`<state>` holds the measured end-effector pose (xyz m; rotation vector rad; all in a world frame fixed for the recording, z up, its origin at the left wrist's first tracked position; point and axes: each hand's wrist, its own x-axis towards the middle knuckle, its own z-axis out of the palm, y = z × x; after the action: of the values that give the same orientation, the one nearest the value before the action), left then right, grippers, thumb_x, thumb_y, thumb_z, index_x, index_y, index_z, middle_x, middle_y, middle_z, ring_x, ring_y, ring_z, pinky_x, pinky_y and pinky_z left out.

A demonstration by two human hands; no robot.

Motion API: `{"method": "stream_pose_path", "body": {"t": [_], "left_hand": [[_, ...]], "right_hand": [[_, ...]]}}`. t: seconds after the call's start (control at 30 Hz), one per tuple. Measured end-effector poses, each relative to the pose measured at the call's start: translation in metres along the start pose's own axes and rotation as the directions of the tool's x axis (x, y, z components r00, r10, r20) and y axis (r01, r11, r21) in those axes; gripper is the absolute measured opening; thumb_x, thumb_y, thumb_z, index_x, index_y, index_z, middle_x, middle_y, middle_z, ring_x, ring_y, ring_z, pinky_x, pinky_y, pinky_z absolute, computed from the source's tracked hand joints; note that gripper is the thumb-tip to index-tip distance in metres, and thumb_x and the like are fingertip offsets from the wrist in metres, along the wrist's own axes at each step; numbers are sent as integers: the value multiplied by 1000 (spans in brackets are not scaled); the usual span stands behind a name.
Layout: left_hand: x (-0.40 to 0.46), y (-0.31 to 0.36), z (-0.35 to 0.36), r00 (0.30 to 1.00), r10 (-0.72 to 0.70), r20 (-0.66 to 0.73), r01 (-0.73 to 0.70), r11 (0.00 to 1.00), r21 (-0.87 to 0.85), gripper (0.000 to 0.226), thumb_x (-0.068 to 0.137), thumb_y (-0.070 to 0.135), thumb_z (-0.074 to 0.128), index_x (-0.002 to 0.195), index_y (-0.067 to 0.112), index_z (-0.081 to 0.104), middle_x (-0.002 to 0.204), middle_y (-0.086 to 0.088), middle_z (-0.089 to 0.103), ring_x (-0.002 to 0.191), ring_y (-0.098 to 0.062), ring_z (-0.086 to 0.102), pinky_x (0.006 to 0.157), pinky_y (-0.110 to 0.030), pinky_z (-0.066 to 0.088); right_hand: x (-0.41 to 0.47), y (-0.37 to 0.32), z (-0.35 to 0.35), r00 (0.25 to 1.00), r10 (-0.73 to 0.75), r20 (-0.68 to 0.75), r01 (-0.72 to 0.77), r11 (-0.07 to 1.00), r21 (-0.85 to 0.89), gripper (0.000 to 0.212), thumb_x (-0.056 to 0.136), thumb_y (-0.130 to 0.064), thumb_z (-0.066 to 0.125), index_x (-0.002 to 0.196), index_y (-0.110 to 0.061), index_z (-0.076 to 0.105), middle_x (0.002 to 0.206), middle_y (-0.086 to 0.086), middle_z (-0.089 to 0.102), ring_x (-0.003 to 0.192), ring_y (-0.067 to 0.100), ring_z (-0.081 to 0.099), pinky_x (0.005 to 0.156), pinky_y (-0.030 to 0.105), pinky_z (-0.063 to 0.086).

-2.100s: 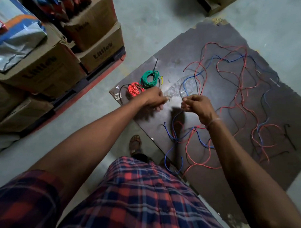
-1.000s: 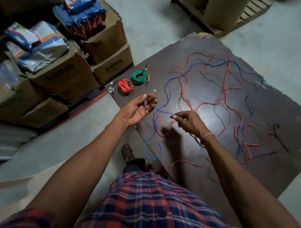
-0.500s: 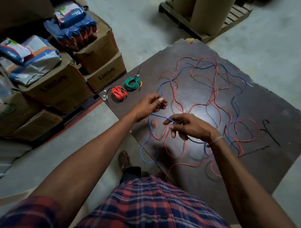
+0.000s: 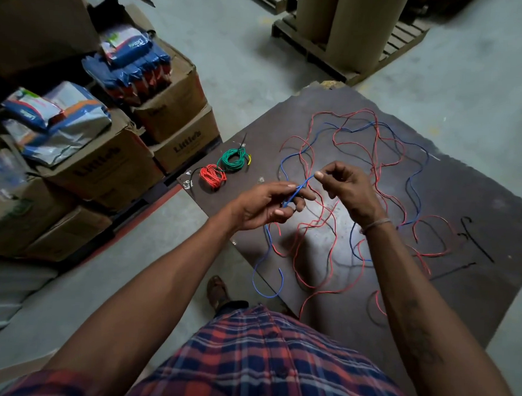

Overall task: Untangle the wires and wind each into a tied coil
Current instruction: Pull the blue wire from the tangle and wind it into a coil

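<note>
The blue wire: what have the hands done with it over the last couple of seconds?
The left hand and right hand have closed together on the blue wire, now pinched as a short stretch between them; a second ago they were apart, the left palm open. The red coil and green coil lie unchanged on the board.

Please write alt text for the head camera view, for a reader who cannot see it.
Both hands, left hand and right hand, pinch a blue wire above a dark board strewn with tangled red and blue wires. A red coil and green coil lie finished nearby.
</note>
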<state>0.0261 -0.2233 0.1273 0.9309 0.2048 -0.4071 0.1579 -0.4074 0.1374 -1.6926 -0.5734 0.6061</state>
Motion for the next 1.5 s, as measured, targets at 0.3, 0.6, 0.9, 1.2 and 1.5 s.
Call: {"method": "stream_pose_path", "body": {"t": [0.3,0.6,0.9,1.2,1.5], "left_hand": [[14,24,13,983,158,-93,-181,922,-341,35,106,9,35,131,-6,55,105,-7,69,67,-3,55,54,-12,46],[58,22,13,857,354,-375,-362,931,52,24,105,8,50,126,6,61,139,-20,61,110,-31,71,105,-51,51],[56,20,-9,775,524,-354,-42,601,798,31,100,28,58,97,1,73,98,-7,75,83,-16,72,81,-46,62],[46,29,20,908,311,-281,-137,853,503,33,103,7,41,104,-17,65,92,-22,76,50,-20,47,39,-19,32],[38,24,25,962,216,-164,-223,974,-25,38,104,14,28,102,-7,59,87,-22,65,41,-6,35,38,-12,30]], "right_hand": [[-10,23,46,990,123,69,-109,977,-182,30,107,-32,52,101,-11,73,64,5,63,52,17,48,52,28,41],[-26,0,33,945,88,316,42,923,-382,14,103,-26,61,108,-15,68,69,9,73,59,20,73,65,27,56],[-29,-1,-20,967,70,244,-109,982,151,21,93,-3,67,102,14,59,75,18,51,65,31,60,67,29,54],[-2,-31,-49,964,34,264,-101,964,245,13,99,0,52,106,4,63,50,0,45,39,13,47,60,29,52],[24,-15,-29,999,-32,-43,24,986,-166,23,101,-27,66,91,-8,74,64,4,44,57,15,42,50,30,44]]}}
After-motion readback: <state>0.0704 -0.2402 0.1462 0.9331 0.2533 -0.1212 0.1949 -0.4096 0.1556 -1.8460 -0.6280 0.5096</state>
